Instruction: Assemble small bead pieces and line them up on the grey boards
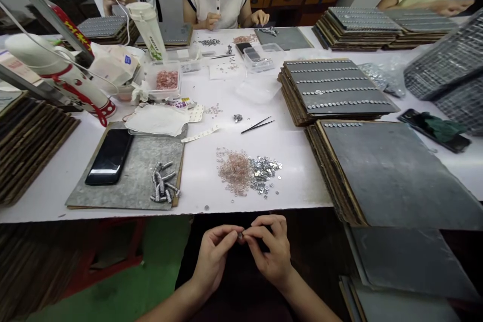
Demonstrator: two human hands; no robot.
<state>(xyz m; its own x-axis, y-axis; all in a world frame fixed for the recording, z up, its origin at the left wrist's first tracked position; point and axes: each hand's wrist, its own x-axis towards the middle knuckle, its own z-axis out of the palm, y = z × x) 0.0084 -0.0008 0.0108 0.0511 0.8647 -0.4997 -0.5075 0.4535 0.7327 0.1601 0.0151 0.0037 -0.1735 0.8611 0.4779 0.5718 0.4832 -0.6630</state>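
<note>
My left hand [215, 256] and my right hand [269, 249] meet below the table's front edge, over my lap. Their fingertips pinch one tiny metal part [240, 235] between them; it is too small to make out. On the white table [56, 181] just ahead lie a heap of pinkish rings [234, 168] and, touching it on the right, a heap of silver washers [266, 171]. Several small stacked metal rolls [164, 187] rest on a grey pad [139, 168] to the left.
A black phone [109, 156] lies on the grey pad. Tweezers [257, 125] lie mid-table. Stacks of dark boards [392, 171] stand at right, more [26, 146] at left. A tub of pink parts [166, 79] is further back. Three other people sit or stand at the far side.
</note>
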